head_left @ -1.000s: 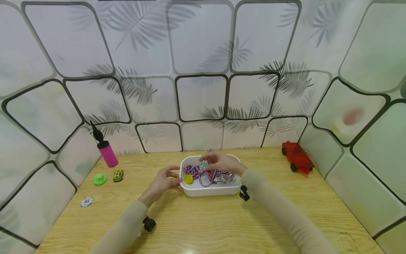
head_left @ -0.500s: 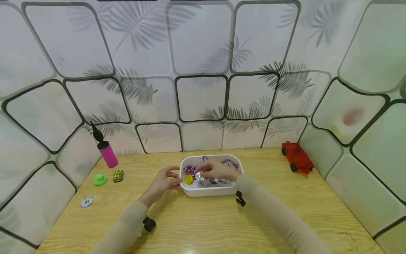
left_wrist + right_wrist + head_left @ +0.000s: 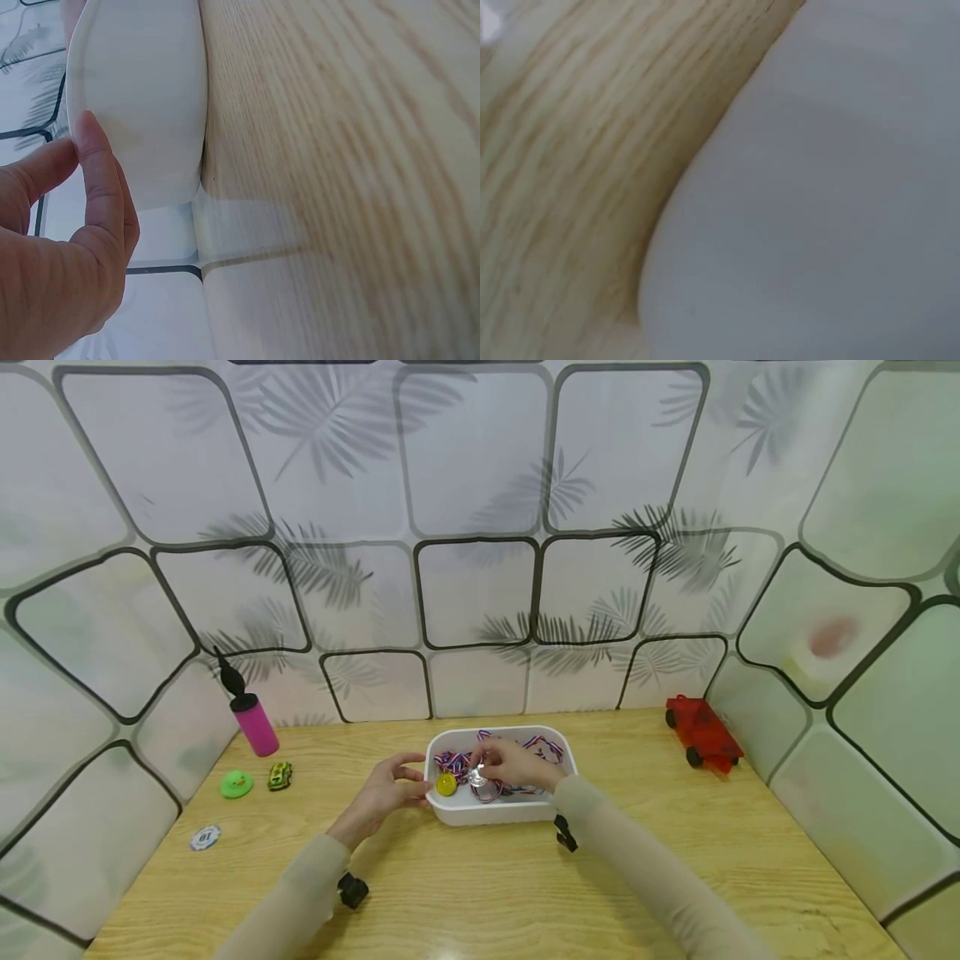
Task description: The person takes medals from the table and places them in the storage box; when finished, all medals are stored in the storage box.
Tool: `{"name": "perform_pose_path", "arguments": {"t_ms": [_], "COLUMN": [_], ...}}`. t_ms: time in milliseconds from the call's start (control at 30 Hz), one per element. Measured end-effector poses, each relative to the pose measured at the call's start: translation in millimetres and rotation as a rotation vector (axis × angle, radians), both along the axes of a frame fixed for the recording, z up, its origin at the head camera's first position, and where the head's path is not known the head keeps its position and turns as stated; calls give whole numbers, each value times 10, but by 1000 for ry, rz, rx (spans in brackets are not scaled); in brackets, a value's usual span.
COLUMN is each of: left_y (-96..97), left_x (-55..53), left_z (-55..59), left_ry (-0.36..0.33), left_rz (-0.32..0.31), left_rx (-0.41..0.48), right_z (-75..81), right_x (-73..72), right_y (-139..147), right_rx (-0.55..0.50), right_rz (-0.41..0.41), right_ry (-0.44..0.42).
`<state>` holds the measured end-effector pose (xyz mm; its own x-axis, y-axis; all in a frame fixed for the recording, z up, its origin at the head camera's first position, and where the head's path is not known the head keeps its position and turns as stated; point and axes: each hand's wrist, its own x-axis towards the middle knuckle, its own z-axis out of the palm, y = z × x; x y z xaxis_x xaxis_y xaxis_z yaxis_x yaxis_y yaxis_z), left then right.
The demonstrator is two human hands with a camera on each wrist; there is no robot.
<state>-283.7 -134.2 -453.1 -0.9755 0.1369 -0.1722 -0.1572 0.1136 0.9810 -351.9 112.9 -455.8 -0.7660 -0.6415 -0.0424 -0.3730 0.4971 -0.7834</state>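
Note:
A white plastic bin (image 3: pixel 495 814) sits on the wooden table, with medals on striped ribbons inside. My left hand (image 3: pixel 390 789) holds the bin's left end; in the left wrist view, thumb and fingers (image 3: pixel 101 176) meet at its rim. Reaching in from the right, my right hand (image 3: pixel 513 762) pinches a silver medal (image 3: pixel 477 776) low inside the bin. A gold medal (image 3: pixel 446 784) lies at the left end, beside bunched red, white and blue ribbons (image 3: pixel 453 762). The bin's outer wall (image 3: pixel 802 202) fills much of the right wrist view, where the right hand is out of sight.
On the left of the table (image 3: pixel 450 893) are a pink hand pump (image 3: pixel 257 727), a green rubber duck (image 3: pixel 236 784), a small toy car (image 3: pixel 280 775) and a poker chip (image 3: pixel 205 837). A red toy vehicle (image 3: pixel 703 733) stands at the back right. Patterned walls surround the table.
My right hand has lowered the silver medal from above the bin to down among the ribbons, then shifted it slightly right. The left hand and the bin have stayed put.

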Motion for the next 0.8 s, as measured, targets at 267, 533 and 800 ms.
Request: {"name": "perform_pose_path", "arguments": {"t_ms": [267,533,800], "left_y": [-5,-6,-6], "left_x": [-3,1,11], "left_z": [-5,4,20], "left_ry": [-4,-2,5], "left_rz": [6,5,2], "left_rx": [2,-1,-5], "right_z": [-28,-38,-50], "right_x": [-19,-37,-54], "right_y": [15,-13,-27], "right_rx": [50,65,96], "right_rz": [-29,31,39], "right_ry": [63,117,135]}}
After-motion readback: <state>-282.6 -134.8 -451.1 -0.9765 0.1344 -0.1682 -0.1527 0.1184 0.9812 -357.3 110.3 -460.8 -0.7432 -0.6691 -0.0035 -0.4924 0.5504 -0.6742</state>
